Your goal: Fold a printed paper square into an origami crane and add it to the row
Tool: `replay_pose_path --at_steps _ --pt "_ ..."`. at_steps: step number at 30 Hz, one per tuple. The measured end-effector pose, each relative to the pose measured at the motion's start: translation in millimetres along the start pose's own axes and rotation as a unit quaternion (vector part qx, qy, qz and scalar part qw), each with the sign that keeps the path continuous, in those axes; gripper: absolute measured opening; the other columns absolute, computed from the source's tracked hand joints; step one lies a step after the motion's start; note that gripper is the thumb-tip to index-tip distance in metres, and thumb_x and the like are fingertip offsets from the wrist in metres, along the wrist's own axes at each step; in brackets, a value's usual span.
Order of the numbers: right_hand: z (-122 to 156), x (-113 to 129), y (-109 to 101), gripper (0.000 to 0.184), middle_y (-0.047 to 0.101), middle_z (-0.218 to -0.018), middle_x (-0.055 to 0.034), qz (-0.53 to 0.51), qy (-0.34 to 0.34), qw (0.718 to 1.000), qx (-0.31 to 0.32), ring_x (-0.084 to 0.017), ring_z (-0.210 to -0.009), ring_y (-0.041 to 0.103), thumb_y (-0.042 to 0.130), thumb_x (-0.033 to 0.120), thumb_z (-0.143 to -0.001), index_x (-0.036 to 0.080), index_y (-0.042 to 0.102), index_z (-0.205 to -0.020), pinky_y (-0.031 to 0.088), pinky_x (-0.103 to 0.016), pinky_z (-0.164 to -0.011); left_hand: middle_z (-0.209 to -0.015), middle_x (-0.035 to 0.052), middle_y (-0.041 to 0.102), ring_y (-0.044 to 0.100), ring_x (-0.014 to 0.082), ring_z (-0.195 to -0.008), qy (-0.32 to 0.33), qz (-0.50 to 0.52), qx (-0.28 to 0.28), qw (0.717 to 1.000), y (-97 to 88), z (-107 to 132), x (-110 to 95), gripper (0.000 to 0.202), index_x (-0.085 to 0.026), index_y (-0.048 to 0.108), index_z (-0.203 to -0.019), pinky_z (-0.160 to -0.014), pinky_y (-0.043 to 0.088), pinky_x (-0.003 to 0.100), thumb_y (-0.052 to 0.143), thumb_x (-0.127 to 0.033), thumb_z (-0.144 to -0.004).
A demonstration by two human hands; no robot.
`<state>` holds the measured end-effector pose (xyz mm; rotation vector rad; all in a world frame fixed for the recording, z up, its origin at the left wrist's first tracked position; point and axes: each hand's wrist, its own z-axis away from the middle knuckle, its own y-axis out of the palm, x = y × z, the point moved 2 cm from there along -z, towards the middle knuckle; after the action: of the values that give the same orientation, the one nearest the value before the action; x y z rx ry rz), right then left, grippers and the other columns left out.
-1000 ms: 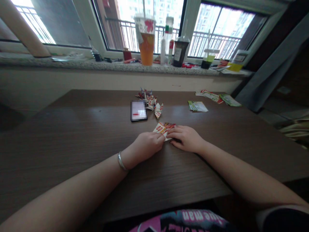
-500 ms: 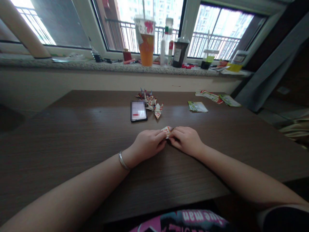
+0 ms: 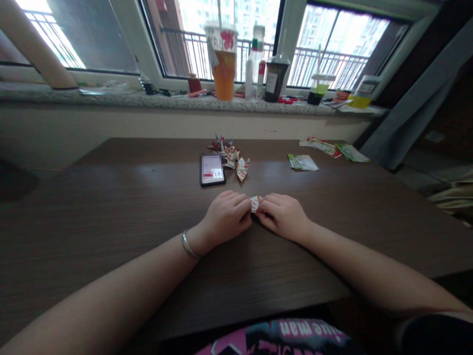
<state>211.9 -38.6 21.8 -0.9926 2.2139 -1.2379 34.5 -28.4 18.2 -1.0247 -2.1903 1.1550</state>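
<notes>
My left hand (image 3: 227, 217) and my right hand (image 3: 283, 214) meet at the middle of the dark wooden table (image 3: 111, 217). Both are closed on a small folded piece of printed paper (image 3: 255, 202), red and white, which shows only as a sliver between the fingertips. The hands press it down against the tabletop. A silver bangle (image 3: 187, 245) circles my left wrist. Just beyond the hands lie a phone (image 3: 212, 170) with its screen lit and a heap of folded paper cranes (image 3: 232, 155).
Stacks of printed leaflets (image 3: 302, 162) and more sheets (image 3: 334, 149) lie at the table's far right. On the stone windowsill (image 3: 111, 98) stand a tall orange drink cup (image 3: 223, 61), a white bottle (image 3: 256, 64), a dark cup (image 3: 275, 78) and a green drink (image 3: 319, 88). A grey curtain (image 3: 414, 103) hangs at right.
The paper was a wider sheet sticking out beyond my fingers; it has been folded smaller and both hands have closed in over it, shifting slightly away from me.
</notes>
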Motion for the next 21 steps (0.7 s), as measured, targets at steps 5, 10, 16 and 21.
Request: replay_pose_path --at_steps 5,10,16,21 --pt "1.3 -4.7 -3.5 0.02 0.066 -0.081 -0.0045 -0.008 0.0 1.0 0.004 -0.017 -0.076 0.056 0.046 0.027 -0.093 0.02 0.062 -0.082 0.04 -0.028 -0.068 -0.075 0.0024 0.06 0.052 0.0166 -0.069 0.006 -0.004 0.005 1.0 0.2 0.3 3.5 0.009 -0.018 0.054 -0.073 -0.07 0.041 0.031 0.049 -0.017 -0.08" --pt "1.9 -9.1 -4.6 0.019 0.067 -0.085 -0.0051 -0.016 0.019 1.0 0.01 -0.017 -0.078 0.058 0.046 0.027 -0.093 0.02 0.061 -0.083 0.042 -0.027 -0.069 -0.073 0.0022 0.059 0.051 0.0165 -0.068 0.005 -0.016 0.001 1.0 -2.1 1.3 9.2 0.007 -0.018 0.053 -0.073 -0.07 0.041 0.031 0.049 -0.017 -0.078" --pt "3.7 -20.4 -7.6 0.012 0.067 -0.084 -0.0042 -0.043 0.074 0.996 -0.009 -0.016 -0.077 0.06 0.052 0.024 -0.088 0.02 0.059 -0.08 0.043 -0.026 -0.069 -0.074 0.0029 0.059 0.051 0.0174 -0.071 -0.017 -0.021 0.002 1.0 -3.4 3.4 21.4 0.005 -0.018 0.053 -0.073 -0.072 0.042 0.031 0.051 -0.017 -0.078" --pt "6.5 -28.5 -8.8 0.007 0.066 -0.085 -0.0023 -0.059 0.096 0.994 -0.013 -0.014 -0.076 0.06 0.054 0.021 -0.086 0.021 0.059 -0.081 0.043 -0.025 -0.069 -0.075 0.0031 0.059 0.051 0.0176 -0.072 -0.02 -0.031 0.003 0.999 -1.7 4.8 26.8 0.003 -0.018 0.052 -0.074 -0.071 0.041 0.03 0.052 -0.016 -0.076"
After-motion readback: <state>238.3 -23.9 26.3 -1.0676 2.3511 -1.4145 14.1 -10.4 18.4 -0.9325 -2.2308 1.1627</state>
